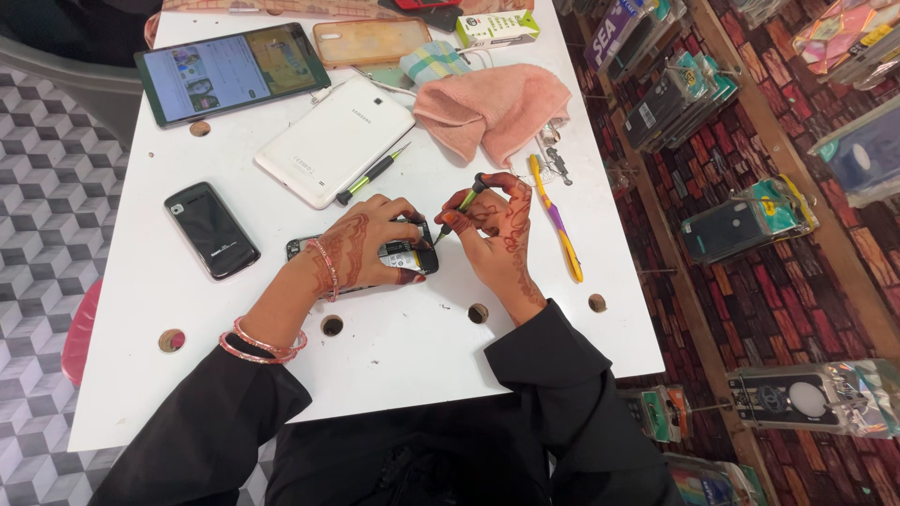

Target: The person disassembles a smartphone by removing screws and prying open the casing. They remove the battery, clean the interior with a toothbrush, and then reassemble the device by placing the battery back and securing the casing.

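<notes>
Black sleeves fill the bottom of the view, and from them both forearms angle inward over the white bench [394,365] so the hands meet at one spot. Under the left hand [361,245] lies an opened phone [398,255], flat on the bench near its middle — the palm sits over its left part and the fingers are pressed down along the top edge, which looks like a way of keeping the small body from sliding while it is worked on. Pink bangles ring that wrist.

To the right, the right hand [492,230] is cocked upward at the wrist, its fingers pinching a slim black screwdriver [457,208] near the cap. The shaft slants down and left so the tip meets the phone's upper right corner — a steep, fingertip hold that suits turning a tiny screw.

Spare things are pushed back out of the way: a second green-and-black screwdriver [373,173] beside a white tablet [335,141], a black phone [212,230] to the left, a pink cloth [497,108], and a yellow toothbrush [555,220] just right of the hands.
</notes>
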